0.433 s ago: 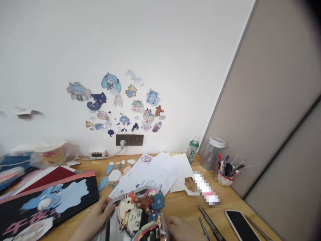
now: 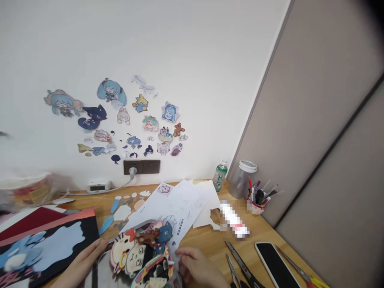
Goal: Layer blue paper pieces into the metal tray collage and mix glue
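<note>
Between my hands is a grey case with a clear, rounded rim [image 2: 103, 260], tilted at the bottom edge of the view. Layered cartoon cut-outs [image 2: 136, 258] cover its front: a pale round face, a brown bear, a dark blue cat. My left hand [image 2: 82, 264] grips its left side, fingers along the upper rim. On the right side, my right hand [image 2: 198, 266] curls its fingers against the edge. Both palms and the lower part of the case are out of sight.
Behind the case lie white paper sheets [image 2: 177, 204]. A black board with blue cut-outs [image 2: 60, 240] is at left. Toward the right are a craft knife [image 2: 241, 262], scissors [image 2: 232, 268], a phone [image 2: 277, 264], a pen cup [image 2: 256, 206] and a green-labelled bottle [image 2: 220, 176].
My view has turned to the right, shifting the desk and wall leftward. The case and both hands sit further left and the case looks nearer. Yellow-and-red handles have come into view at lower right.
</note>
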